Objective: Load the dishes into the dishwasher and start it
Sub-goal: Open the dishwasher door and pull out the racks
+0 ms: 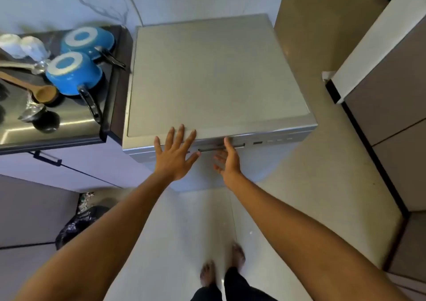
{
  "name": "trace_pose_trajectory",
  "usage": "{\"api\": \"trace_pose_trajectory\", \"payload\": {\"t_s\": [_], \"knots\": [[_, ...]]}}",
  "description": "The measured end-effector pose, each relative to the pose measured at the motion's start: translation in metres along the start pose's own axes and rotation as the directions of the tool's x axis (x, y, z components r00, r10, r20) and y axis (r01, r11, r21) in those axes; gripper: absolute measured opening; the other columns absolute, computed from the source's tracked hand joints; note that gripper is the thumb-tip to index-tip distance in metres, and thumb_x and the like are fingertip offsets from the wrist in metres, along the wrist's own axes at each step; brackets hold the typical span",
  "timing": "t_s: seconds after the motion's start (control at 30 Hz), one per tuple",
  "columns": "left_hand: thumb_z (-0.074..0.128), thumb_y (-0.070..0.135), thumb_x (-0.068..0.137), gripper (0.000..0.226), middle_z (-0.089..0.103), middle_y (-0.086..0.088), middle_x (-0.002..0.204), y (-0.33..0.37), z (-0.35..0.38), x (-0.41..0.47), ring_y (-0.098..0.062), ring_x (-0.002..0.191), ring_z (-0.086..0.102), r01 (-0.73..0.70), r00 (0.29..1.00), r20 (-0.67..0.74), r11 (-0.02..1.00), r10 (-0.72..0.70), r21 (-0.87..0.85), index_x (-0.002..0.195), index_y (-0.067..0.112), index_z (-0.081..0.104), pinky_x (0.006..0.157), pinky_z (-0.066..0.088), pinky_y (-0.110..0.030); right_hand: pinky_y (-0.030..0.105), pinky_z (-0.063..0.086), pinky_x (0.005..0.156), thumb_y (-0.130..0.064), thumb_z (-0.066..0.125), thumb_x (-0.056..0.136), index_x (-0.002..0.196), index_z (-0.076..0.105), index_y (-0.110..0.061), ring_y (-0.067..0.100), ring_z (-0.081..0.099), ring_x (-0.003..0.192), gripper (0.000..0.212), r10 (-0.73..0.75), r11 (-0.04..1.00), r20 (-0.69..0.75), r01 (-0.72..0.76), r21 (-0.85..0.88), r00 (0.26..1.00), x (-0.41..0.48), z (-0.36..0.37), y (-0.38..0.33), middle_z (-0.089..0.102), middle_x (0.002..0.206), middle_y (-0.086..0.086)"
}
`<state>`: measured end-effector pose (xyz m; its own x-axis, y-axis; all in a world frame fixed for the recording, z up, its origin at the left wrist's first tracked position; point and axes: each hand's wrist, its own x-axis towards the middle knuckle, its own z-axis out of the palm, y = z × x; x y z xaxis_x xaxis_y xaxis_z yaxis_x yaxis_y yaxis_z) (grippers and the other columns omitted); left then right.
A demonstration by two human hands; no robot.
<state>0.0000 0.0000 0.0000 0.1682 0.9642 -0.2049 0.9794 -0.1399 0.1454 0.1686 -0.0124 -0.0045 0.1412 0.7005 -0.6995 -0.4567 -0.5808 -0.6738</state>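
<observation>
The dishwasher (214,79) is seen at centre frame, door shut; the left hand (175,154) is spread flat on its front edge, empty, and the right hand (227,159) is held open under the handle (221,148), nothing gripped. If the door is pulled carelessly it may be dropped; two blue pots (73,74) and one wooden spoon (30,86) are counted on the bench (76,116) at upper left, unloaded.

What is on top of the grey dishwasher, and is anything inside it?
On the flat top of the grey dishwasher only the fingertips of the open left hand rest, at its front edge. Its door is shut, so the inside is hidden.
</observation>
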Motion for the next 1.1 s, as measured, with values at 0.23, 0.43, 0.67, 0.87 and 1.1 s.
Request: {"api": "trace_pose_trajectory", "payload": {"t_s": [0.23, 0.43, 0.67, 0.87, 1.1], "knots": [[0.018, 0.068, 0.097, 0.065, -0.016, 0.006, 0.165, -0.005, 0.012, 0.006, -0.022, 0.151, -0.016, -0.013, 0.998, -0.063, 1.0, 0.014, 0.019, 0.153, 0.047, -0.008, 0.115, -0.013, -0.061, 0.038, 0.051, 0.082, -0.062, 0.061, 0.086, 0.119, 0.064, -0.013, 0.026, 0.061, 0.103, 0.059, 0.064, 0.886, -0.025, -0.045, 0.462, 0.998, 0.027, 0.021, -0.006, 0.064, 0.106, 0.009], [0.056, 0.077, 0.077, 0.11, -0.027, 0.003, 0.161, -0.008, 0.01, 0.007, -0.026, 0.148, -0.026, -0.043, 0.999, 0.013, 0.996, 0.042, 0.076, 0.151, 0.045, -0.019, 0.11, -0.019, -0.062, 0.032, 0.052, 0.071, -0.076, 0.061, 0.079, 0.115, 0.063, -0.016, 0.022, 0.058, 0.091, 0.07, 0.045, 0.929, -0.022, -0.034, 0.368, 0.999, 0.035, 0.02, -0.005, 0.061, 0.099, 0.008], [0.07, 0.083, 0.054, 0.141, -0.038, -0.001, 0.156, -0.009, 0.005, 0.005, -0.029, 0.145, -0.033, -0.07, 0.995, 0.069, 0.995, 0.065, 0.074, 0.149, 0.042, -0.026, 0.109, -0.022, -0.065, 0.028, 0.057, 0.059, -0.072, 0.07, 0.075, 0.11, 0.066, -0.014, 0.021, 0.072, 0.084, 0.068, 0.136, 0.951, -0.296, -0.041, 0.307, 0.946, -0.002, -0.018, 0.06, 0.074, 0.101, 0.007], [0.061, 0.077, 0.071, 0.115, -0.019, -0.006, 0.164, -0.007, 0.034, -0.036, -0.029, 0.15, -0.02, -0.169, 0.978, -0.12, 0.986, 0.168, 0.0, 0.157, 0.035, -0.003, 0.114, -0.012, -0.065, 0.031, 0.051, 0.07, -0.084, 0.052, 0.078, 0.118, 0.065, -0.02, 0.02, 0.07, 0.087, 0.077, 0.151, 0.984, -0.263, -0.12, 0.132, 0.953, -0.039, -0.067, 0.108, 0.074, 0.099, 0.005], [0.031, 0.076, 0.089, 0.075, 0.037, -0.002, 0.154, 0.008, 0.098, -0.122, -0.028, 0.144, 0.028, -0.118, 0.987, -0.113, 0.99, 0.11, -0.071, 0.151, 0.033, 0.03, 0.119, 0.014, -0.054, 0.043, 0.055, 0.084, -0.061, 0.076, 0.076, 0.136, 0.037, -0.016, 0.033, 0.062, 0.107, 0.085, -0.139, 0.982, -0.633, 0.022, -0.189, 0.761, -0.051, -0.1, 0.111, 0.047, 0.137, 0.011]]}}
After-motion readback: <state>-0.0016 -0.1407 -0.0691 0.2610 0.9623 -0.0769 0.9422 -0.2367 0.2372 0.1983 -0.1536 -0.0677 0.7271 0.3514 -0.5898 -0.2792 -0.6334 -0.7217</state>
